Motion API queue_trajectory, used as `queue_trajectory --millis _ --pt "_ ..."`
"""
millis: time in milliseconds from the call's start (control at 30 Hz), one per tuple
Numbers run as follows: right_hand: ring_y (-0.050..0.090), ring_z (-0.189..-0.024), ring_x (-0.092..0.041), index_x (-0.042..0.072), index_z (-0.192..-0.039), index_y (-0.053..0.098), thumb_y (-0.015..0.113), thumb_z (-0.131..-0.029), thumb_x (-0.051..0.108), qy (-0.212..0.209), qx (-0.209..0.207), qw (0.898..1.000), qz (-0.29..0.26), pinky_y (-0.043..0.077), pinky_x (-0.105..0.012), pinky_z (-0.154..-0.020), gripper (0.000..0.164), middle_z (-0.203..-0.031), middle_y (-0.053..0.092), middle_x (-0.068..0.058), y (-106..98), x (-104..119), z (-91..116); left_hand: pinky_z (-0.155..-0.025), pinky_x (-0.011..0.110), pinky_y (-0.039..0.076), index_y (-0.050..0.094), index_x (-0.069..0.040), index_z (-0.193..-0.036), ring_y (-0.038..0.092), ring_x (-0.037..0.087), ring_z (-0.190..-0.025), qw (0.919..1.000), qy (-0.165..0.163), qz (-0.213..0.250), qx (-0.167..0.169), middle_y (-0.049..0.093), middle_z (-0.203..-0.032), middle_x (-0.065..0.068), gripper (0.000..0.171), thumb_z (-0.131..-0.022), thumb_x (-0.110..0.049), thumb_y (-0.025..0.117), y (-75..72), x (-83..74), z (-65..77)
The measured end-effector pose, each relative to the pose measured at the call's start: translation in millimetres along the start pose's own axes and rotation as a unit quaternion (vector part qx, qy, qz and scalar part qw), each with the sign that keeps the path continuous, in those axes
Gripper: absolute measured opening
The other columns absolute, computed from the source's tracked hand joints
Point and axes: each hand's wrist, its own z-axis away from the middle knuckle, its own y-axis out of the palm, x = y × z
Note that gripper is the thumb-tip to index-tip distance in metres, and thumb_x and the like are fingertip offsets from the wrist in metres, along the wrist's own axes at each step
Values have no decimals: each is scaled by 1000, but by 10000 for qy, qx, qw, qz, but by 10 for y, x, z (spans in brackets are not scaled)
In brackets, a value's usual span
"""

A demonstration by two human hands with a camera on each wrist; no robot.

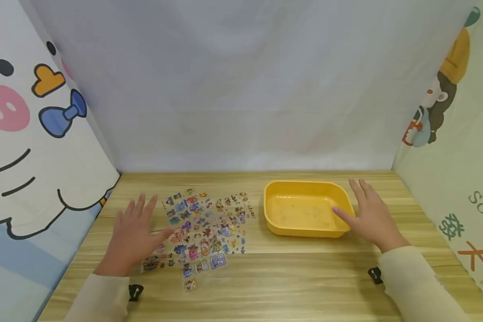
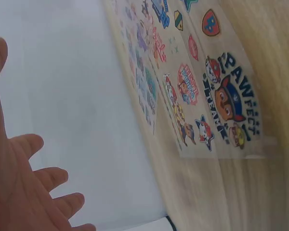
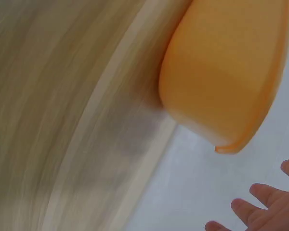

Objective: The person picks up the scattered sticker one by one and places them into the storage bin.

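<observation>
Several clear sticker sheets [image 1: 205,237] with colourful cartoon prints lie overlapping on the table, left of centre. My left hand [image 1: 132,237] is spread at their left edge, its thumb overlapping the sheets in the head view. In the left wrist view its fingers are apart and hold nothing, with a sticker sheet [image 2: 216,96] close by. A yellow plastic tray [image 1: 306,228] stands right of centre. At its right end is my right hand [image 1: 370,219], fingers straight and thumb over the rim. The right wrist view shows the tray's outer wall [image 3: 212,72] near the spread fingers.
The wood-grain table [image 1: 290,286] ends at a plain pale backdrop [image 1: 241,89]. A cartoon-printed cloth [image 1: 64,170] hangs on the left side and another printed cloth [image 1: 446,179] on the right. Small black pieces [image 1: 135,292] show beside both sleeves.
</observation>
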Motion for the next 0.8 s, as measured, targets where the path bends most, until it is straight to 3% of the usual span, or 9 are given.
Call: queue_trajectory --millis 167,400,567,800 --pt "19 -146 -57 0 -164 11 61 -101 56 359 234 9947 -933 23 -76 -109 98 -164 15 -34 -41 10 -88 -112 77 9 8 -5 -165 14 60 -146 9980 -178 582 145 7 -166 33 102 -99 -67 54 -14 89 45" --pt "30 -142 -56 -4 -163 11 56 -104 52 991 559 9787 -1708 35 -71 -106 92 -161 20 -36 -40 -19 -205 -110 76 21 10 -1 -164 20 60 -144 9906 -592 1190 321 17 -162 36 99 -100 -63 54 26 210 146" --pt "33 -140 -54 -5 -162 11 53 -105 51 1206 644 9728 -1871 38 -68 -107 90 -160 24 -35 7 -61 -226 -107 77 24 9 0 -164 23 61 -141 9865 -782 1344 517 18 -160 38 99 -101 -58 58 67 263 199" --pt "43 -130 -51 -10 -159 18 50 -107 50 1310 658 9738 -1739 43 -64 -102 86 -149 37 -37 61 -72 -232 -94 66 46 25 6 -158 47 50 -126 9792 -1042 1649 555 43 -143 32 88 -101 -50 62 101 307 252"
